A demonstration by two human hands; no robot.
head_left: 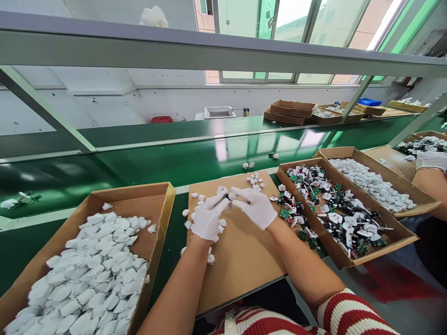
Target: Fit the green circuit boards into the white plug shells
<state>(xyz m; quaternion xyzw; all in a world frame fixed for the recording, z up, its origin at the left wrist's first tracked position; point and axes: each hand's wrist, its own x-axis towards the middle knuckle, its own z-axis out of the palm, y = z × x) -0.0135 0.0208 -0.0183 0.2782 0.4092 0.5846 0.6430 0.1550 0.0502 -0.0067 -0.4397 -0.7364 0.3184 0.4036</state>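
Both hands wear white gloves and meet above a brown cardboard sheet [244,251]. Between the fingertips is a small black-and-white part [227,196], partly hidden by the gloves. My left hand [206,222] grips it from the left. My right hand [256,207] pinches at its right side, thumb and forefinger close together. Loose white plastic pieces [210,258] lie beside and under my left hand, and a small cluster of white pieces [255,180] sits beyond my right. Right of that hand is a pile of small green circuit boards with wires and white parts [291,207].
A cardboard box [162,232] of white pieces stands at left. On the right are a box [401,239] of circuit-board parts and another box [428,203] of white pieces. A metal shelf rail [223,49] crosses overhead. A co-worker's gloved hand [432,160] is at far right.
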